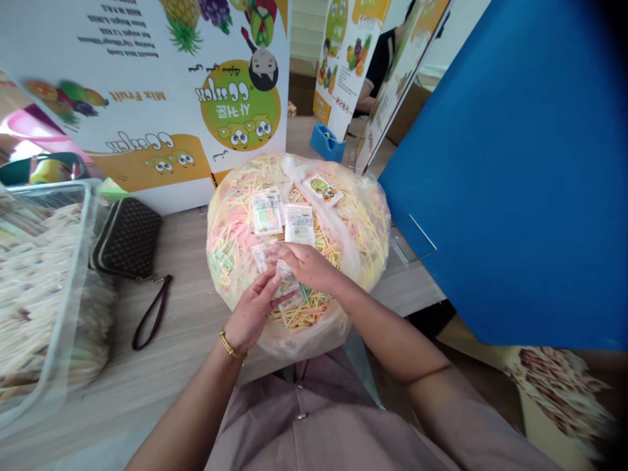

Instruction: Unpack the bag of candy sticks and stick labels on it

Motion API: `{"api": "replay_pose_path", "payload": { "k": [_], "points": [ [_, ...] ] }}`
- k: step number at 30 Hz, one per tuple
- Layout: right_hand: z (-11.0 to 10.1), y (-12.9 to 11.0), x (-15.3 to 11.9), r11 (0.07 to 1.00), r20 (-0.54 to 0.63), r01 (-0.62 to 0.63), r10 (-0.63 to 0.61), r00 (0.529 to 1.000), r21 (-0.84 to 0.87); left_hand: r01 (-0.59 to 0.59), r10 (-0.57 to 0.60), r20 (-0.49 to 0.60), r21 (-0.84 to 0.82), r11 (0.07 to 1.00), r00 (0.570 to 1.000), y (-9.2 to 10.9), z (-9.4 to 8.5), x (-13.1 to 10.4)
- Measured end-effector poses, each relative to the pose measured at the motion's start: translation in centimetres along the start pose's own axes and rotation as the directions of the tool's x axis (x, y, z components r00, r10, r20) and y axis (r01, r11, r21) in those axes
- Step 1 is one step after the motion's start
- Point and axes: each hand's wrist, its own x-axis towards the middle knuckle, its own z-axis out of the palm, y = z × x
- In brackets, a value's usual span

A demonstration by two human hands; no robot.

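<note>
My left hand (255, 307) pinches a small clear packet (293, 301) by its side, above a big clear plastic bag (375, 229). Loose thin candy sticks (304, 318) in pale yellow, pink, orange and green fill this bag. My right hand (309, 265) is at the top of the same packet, its fingers drawn together; what they hold is hidden. Beyond them, a printed packet (267, 212) and another packet (299, 226) lie on the sticks. A packet (260, 257) is partly covered by my right fingers. Farther back rests a packet with a colourful front (324, 190).
A clear tub (88, 229) full of packets stands at left, beside a brown patterned purse (130, 235). Printed cartons (147, 124) rise behind. A blue tape dispenser (327, 142) stands at the back. A blue panel (515, 183) bounds the right. A person's arm (367, 101) shows beyond.
</note>
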Motion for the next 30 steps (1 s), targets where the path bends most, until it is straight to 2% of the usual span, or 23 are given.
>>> {"api": "replay_pose_path", "payload": {
  "k": [2,5,7,9,11,13,15,18,21,24,27,30],
  "points": [
    [-0.6,-0.7,0.0,0.999,-0.047,0.037,-0.035,0.998,0.031,0.004,-0.005,0.023,0.037,0.999,1.0,0.0,0.1,0.0],
    [-2.9,-1.6,-0.8,1.0,-0.25,0.016,-0.012,0.968,0.014,0.051,-0.05,-0.017,0.028,0.998,0.999,0.2,-0.2,0.1],
    [-4.5,-1.8,-1.6,0.988,-0.352,-0.081,0.03,0.935,-0.13,0.084,-0.084,-0.023,-0.009,0.996,0.996,0.4,-0.5,0.2],
    [-5.4,-1.7,-2.3,0.949,-0.395,-0.137,0.015,0.919,-0.283,0.09,-0.091,-0.005,-0.02,0.996,0.996,0.5,-0.7,0.3],
    [-5.2,-1.6,-2.5,0.928,-0.356,-0.113,-0.022,0.934,-0.356,0.089,-0.089,0.007,0.002,0.996,0.996,0.6,-0.8,0.3],
    [-4.5,-1.6,-2.5,0.938,-0.224,-0.064,-0.015,0.974,-0.34,0.107,-0.108,0.008,0.041,0.993,0.994,0.7,-0.7,0.3],
    [-4.1,-1.6,-2.3,0.949,-0.126,-0.048,0.008,0.992,-0.312,0.119,-0.119,-0.013,0.052,0.991,0.993,0.7,-0.6,0.3],
    [-4.9,-1.4,-2.6,0.904,-0.182,-0.137,0.067,0.981,-0.404,0.092,-0.091,-0.065,0.014,0.996,0.994,0.6,-0.5,0.3],
    [-6.3,-0.8,-4.4,0.76,-0.154,-0.252,0.2,0.968,-0.599,0.083,-0.083,-0.081,-0.004,0.997,0.993,0.5,-0.5,0.4],
    [-6.1,-0.1,-7.1,0.67,0.002,-0.141,0.208,0.978,-0.729,0.094,-0.093,-0.078,0.01,0.995,0.993,0.3,-0.7,0.6],
    [-4.2,1.0,-9.1,0.61,0.133,0.014,0.149,0.98,-0.792,0.085,-0.083,-0.065,0.024,0.996,0.994,0.2,-0.7,0.6],
    [-2.6,2.2,-9.6,0.5,0.119,0.038,0.131,0.984,-0.865,0.073,-0.072,-0.043,0.025,0.997,0.996,0.2,-0.7,0.4]
  ]
}}
